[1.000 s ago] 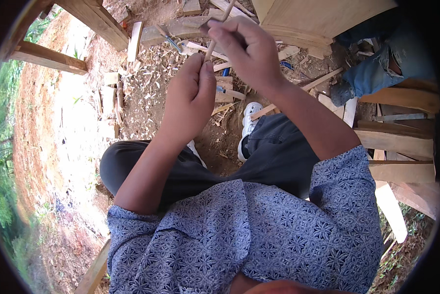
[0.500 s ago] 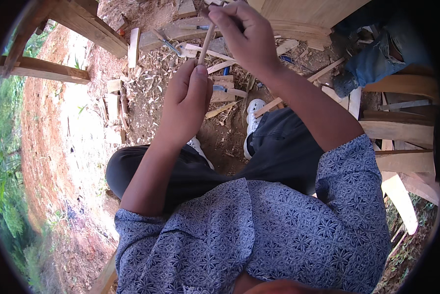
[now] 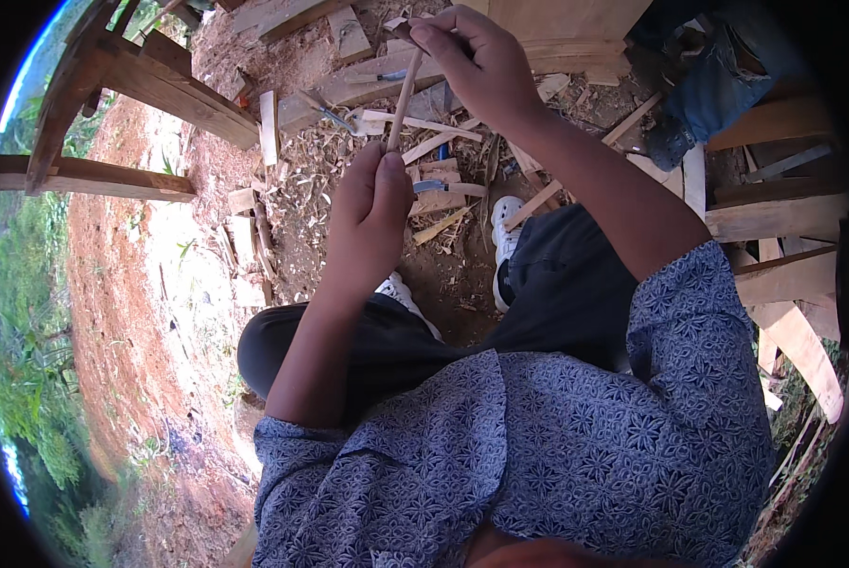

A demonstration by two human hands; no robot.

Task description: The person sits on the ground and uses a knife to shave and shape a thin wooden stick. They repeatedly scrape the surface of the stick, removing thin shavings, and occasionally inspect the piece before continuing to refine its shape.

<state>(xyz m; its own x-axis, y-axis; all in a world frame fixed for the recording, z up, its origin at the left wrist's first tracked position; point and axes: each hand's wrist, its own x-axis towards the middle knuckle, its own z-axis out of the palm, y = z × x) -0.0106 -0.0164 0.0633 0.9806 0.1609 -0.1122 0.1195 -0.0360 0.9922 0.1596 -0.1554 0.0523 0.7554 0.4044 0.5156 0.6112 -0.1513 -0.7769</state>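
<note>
From the head camera, the left hand [image 3: 368, 222] is curled into a loose fist around the lower end of a thin wooden stick [image 3: 401, 99], thumb pressed along its side. The right hand [image 3: 481, 62] closes on the upper end of the same stick, fingers folded down over the top (what lies under those fingers is hidden, so I cannot tell whether it holds anything besides the stick). The stick stands nearly upright between the two hands, tilted slightly to the right at the top, held out in front of the person's knees and above the ground.

Below the hands, wood offcuts and shavings [image 3: 434, 189] litter the bare reddish soil. A white shoe [image 3: 503, 222] shows beside the dark trousers [image 3: 548, 284]. Rough wooden beams [image 3: 159, 80] cross the upper left, and pale planks [image 3: 775, 227] lie at the right. A blue patterned shirt [image 3: 576, 454] fills the lower part of the view.
</note>
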